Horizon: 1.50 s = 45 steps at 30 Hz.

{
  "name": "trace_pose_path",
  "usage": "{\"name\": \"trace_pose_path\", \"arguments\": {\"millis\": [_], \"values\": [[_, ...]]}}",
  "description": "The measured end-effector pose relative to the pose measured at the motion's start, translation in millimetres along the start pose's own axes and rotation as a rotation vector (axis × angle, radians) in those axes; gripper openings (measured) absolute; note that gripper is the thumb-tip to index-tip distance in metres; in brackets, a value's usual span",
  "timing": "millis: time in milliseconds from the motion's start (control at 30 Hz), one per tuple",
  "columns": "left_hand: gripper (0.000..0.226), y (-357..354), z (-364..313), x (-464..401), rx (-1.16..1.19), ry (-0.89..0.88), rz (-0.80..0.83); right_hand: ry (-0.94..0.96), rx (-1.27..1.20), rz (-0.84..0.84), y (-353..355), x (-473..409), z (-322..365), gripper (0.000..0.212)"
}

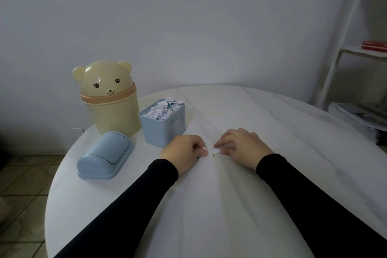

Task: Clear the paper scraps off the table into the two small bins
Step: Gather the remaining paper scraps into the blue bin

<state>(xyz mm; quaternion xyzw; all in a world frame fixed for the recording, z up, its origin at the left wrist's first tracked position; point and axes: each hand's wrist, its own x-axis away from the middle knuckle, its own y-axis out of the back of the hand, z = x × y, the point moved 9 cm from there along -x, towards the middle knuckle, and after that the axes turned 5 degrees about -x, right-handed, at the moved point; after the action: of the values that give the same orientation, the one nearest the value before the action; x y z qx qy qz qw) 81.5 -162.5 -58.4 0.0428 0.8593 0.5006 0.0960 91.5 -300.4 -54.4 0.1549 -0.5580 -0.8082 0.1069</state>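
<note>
Near the middle of the table (272, 132), both hands pick at the last paper scraps (215, 151): left hand (184, 153) curled, perhaps holding bits, right hand (243, 146) pinching one. Next, I judge, a carry to the full blue bin (163, 130).
</note>
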Motion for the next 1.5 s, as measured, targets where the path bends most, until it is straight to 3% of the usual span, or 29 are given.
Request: {"name": "trace_pose_path", "arguments": {"millis": [100,167,300,500,733,1067,1167,1300,1500], "values": [[0.012,-2,-6,0,0.103,-0.018,-0.019,0.007,0.005,-0.092,6,2,1,0.016],[0.002,-7,-9,-1,0.130,-0.002,-0.012,-0.001,0.027,-0.127,8,2,1,0.014],[0.022,-12,-14,-2,0.026,0.022,-0.002,-0.001,0.078,-0.159,9,3,4,0.016],[0.016,-12,-20,-4,-0.104,0.033,-0.022,-0.030,0.145,-0.116,-4,0,5,0.018],[0.029,-23,-23,-7,-0.192,-0.001,0.046,-0.077,0.080,-0.084,-8,5,-1,0.015],[0.022,-11,-16,-12,-0.094,-0.012,-0.078,-0.064,-0.094,-0.135,13,14,1,0.010],[0.019,-11,-17,-12,-0.103,-0.035,-0.099,-0.090,-0.117,-0.151,16,15,-4,0.016],[0.014,-9,-20,-15,-0.072,-0.068,-0.107,-0.107,-0.039,-0.110,15,15,-11,0.031],[0.016,-8,-21,-20,-0.012,-0.070,-0.099,-0.127,0.062,-0.111,11,14,-10,0.023]]}}
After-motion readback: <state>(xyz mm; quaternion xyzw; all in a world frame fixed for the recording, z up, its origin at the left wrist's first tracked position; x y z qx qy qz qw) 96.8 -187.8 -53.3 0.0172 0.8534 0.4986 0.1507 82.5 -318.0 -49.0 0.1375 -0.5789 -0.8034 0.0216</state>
